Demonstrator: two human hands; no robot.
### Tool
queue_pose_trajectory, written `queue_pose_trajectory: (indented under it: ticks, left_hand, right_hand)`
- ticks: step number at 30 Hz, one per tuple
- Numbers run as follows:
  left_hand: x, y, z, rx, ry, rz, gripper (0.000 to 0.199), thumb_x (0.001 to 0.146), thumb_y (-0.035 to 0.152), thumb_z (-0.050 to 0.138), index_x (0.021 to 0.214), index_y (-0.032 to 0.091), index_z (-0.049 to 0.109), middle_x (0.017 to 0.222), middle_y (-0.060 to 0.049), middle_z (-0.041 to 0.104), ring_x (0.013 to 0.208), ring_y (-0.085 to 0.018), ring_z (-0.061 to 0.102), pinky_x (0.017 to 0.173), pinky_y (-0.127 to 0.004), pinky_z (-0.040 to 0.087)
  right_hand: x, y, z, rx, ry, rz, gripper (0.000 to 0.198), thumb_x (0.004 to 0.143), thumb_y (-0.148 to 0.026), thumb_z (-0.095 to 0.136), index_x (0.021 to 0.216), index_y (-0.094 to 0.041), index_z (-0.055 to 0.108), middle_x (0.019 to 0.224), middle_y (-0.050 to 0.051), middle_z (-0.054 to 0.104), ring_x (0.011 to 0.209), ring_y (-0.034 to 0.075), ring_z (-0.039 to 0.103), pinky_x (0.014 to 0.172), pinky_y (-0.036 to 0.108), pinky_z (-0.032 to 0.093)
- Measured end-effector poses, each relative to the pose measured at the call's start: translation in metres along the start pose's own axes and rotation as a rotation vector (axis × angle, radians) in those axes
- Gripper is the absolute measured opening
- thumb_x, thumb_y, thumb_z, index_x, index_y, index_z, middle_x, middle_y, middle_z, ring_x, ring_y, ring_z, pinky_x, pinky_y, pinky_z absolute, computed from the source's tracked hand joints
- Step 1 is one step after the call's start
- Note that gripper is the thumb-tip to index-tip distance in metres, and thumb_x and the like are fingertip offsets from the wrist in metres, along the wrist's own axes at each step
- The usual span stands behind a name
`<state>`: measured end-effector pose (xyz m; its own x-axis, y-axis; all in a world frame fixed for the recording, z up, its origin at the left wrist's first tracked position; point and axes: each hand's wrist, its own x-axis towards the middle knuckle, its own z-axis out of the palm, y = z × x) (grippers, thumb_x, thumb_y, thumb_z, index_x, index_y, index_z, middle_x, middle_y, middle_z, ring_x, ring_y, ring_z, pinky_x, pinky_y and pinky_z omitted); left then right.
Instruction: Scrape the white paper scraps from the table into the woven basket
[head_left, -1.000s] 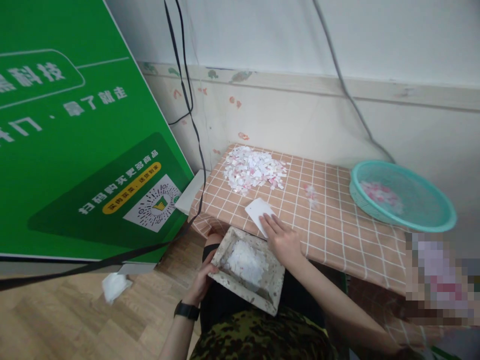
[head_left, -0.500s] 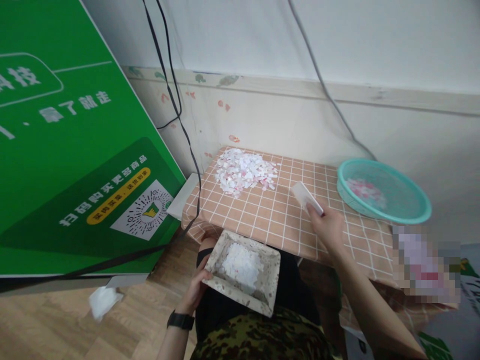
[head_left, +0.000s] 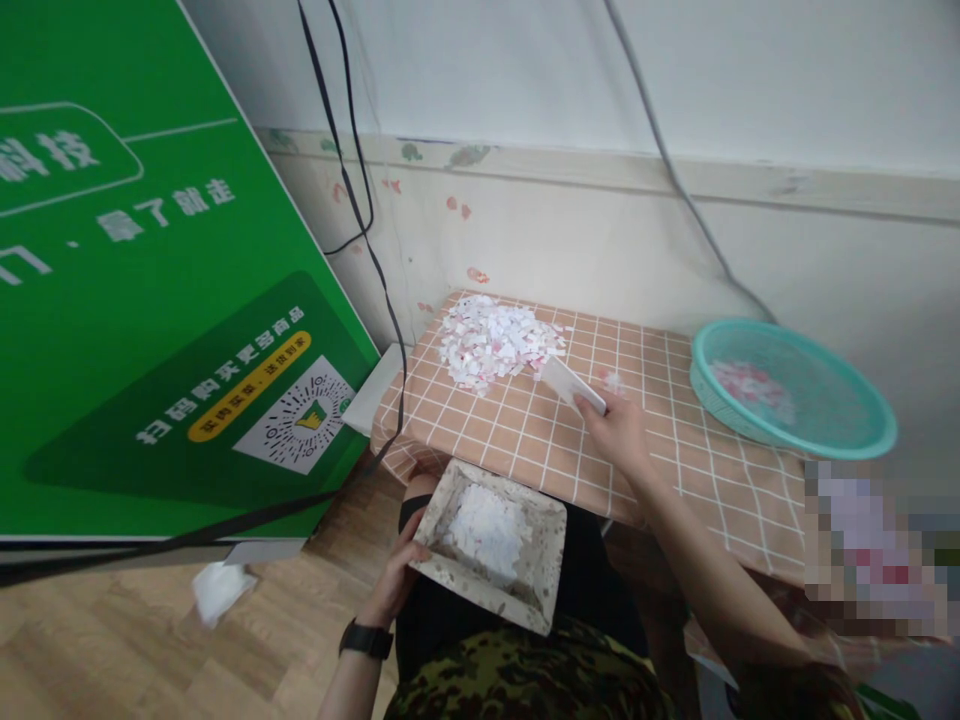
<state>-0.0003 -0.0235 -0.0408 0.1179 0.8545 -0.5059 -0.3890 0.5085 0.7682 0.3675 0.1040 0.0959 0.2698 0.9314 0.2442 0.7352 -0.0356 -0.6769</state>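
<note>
My left hand (head_left: 401, 572) grips the left edge of a speckled, pale rectangular tray (head_left: 551, 562) tilted over my lap. White paper scraps (head_left: 489, 528) lie inside it. My right hand (head_left: 616, 428) is closed on a flat white card (head_left: 571, 384) above the checked tablecloth. The card's far end is close to a heap of white and pink paper scraps (head_left: 499, 340); whether they touch I cannot tell. Right of the card is a small blurred clump of scraps (head_left: 613, 381).
A turquoise plastic basket (head_left: 795, 388) with pink and white scraps stands at the table's right. A large green panel (head_left: 172, 300) fills the left side. Black cables (head_left: 367, 235) hang before the wall. A white crumpled bag (head_left: 223, 590) lies on the floor.
My right hand has moved left with the card, toward the heap. A small clump of scraps now shows to the card's right. My left hand still grips the tray.
</note>
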Motion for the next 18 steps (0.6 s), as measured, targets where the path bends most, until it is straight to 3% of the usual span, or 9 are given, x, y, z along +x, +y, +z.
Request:
queue_pose_trajectory:
  ticks: [7, 13, 18]
  left_hand:
    - [0.006, -0.009, -0.008, -0.028, -0.023, -0.010, 0.070, 0.063, 0.016, 0.061, 0.133, 0.020, 0.061, 0.112, -0.006, 0.075, 0.095, -0.029, 0.066, 0.079, -0.036, 0.048]
    - [0.007, -0.011, -0.009, -0.039, -0.041, 0.004, 0.070, 0.061, 0.016, 0.060, 0.131, 0.019, 0.062, 0.111, -0.006, 0.075, 0.087, -0.027, 0.066, 0.074, -0.034, 0.047]
    - [0.007, -0.010, -0.011, 0.000, -0.066, 0.027, 0.069, 0.062, 0.017, 0.058, 0.131, 0.019, 0.063, 0.112, -0.007, 0.075, 0.092, -0.029, 0.065, 0.078, -0.035, 0.046]
  right_hand:
    - [0.005, -0.005, 0.005, -0.005, -0.024, -0.036, 0.041, 0.090, -0.046, 0.052, 0.102, -0.018, 0.079, 0.066, 0.005, 0.070, 0.062, 0.022, 0.063, 0.062, 0.033, 0.044]
    - [0.016, -0.027, 0.021, 0.138, -0.238, -0.179, 0.035, 0.090, -0.044, 0.056, 0.098, -0.018, 0.077, 0.078, 0.005, 0.074, 0.065, 0.021, 0.063, 0.060, 0.031, 0.043]
    - [0.040, -0.036, 0.029, 0.184, -0.333, -0.200, 0.036, 0.087, -0.046, 0.059, 0.087, -0.015, 0.076, 0.070, 0.004, 0.070, 0.058, 0.018, 0.057, 0.054, 0.029, 0.038]
